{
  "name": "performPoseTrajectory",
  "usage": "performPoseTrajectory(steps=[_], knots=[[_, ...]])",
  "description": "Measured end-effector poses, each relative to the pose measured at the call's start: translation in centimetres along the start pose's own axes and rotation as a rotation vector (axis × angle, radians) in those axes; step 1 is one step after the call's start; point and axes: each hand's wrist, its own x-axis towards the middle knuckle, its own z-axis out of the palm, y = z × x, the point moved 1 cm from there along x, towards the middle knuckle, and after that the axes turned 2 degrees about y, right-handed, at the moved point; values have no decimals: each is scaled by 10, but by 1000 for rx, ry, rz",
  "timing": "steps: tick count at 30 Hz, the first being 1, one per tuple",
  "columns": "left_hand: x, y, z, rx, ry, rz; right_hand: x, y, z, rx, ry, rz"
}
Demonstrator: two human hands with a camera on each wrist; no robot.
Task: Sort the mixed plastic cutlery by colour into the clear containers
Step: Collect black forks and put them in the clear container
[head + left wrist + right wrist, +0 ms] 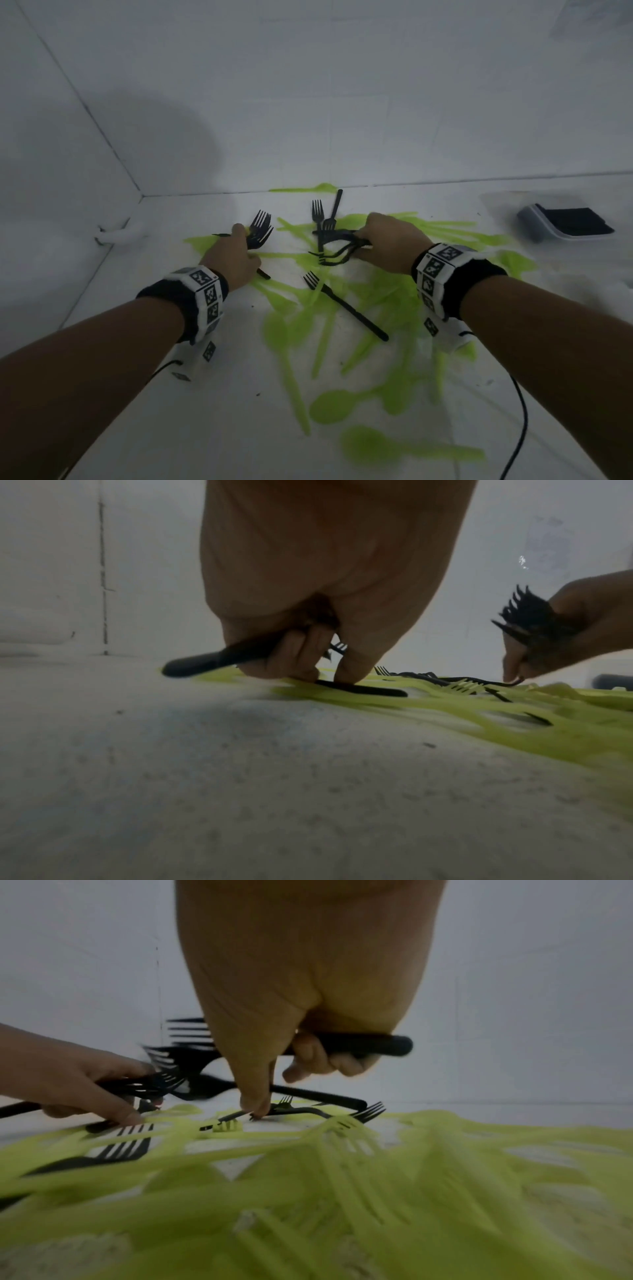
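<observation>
Both forearms reach far over the floor (239,428). The left hand (236,260) curls around black forks (260,228), fingertips (349,674) down on the green cutlery (376,301). The right hand (394,243) grips another bundle (339,248), thumb pressing down. A container (565,222) sits far right.

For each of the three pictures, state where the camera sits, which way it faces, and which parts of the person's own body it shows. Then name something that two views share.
Head: worn on the head, facing forward and down at the white floor; shows both forearms, left hand and right hand.
Left wrist: low over the floor, looking along the left hand gripping black forks; the right hand is at the right edge.
Right wrist: low over the green cutlery, looking along the right hand; the left hand is at the left.
Shared: each wrist view shows the opposite hand holding black forks.
</observation>
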Motion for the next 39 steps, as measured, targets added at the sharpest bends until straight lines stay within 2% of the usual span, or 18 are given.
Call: performPoseTrajectory(steps=[4, 7, 10, 13, 18, 22, 24, 29, 33, 37, 39], knots=[[-2, 2, 0, -15, 34, -132, 1, -3, -10, 79, 212, -35], [1, 5, -2, -17, 37, -195, 3, -10, -19, 118, 285, -15], [1, 7, -5, -87, 44, -265, 4, -16, -19, 214, 216, 66], [0, 2, -5, -259, 30, -304, 2, -22, -12, 323, 127, 84], [-15, 8, -10, -402, 133, -236, -9, -31, 5, 424, 25, 22], [-35, 12, -18, -502, 130, -118, -22, -41, 15, 219, -123, -91], [-45, 10, -19, -579, 110, -25, -29, -44, 21, 155, -169, -78], [-65, 9, -16, -581, 51, 162, -43, -42, 22, 200, -150, -3], [-70, 11, -6, -578, 29, 174, -53, -43, 19, 245, -158, 23], [-67, 16, 7, -693, -15, 134, -61, -46, 17, 288, -201, 37], [-64, 21, 11, -648, -15, 149, -64, -46, 17, 276, -206, 31]])
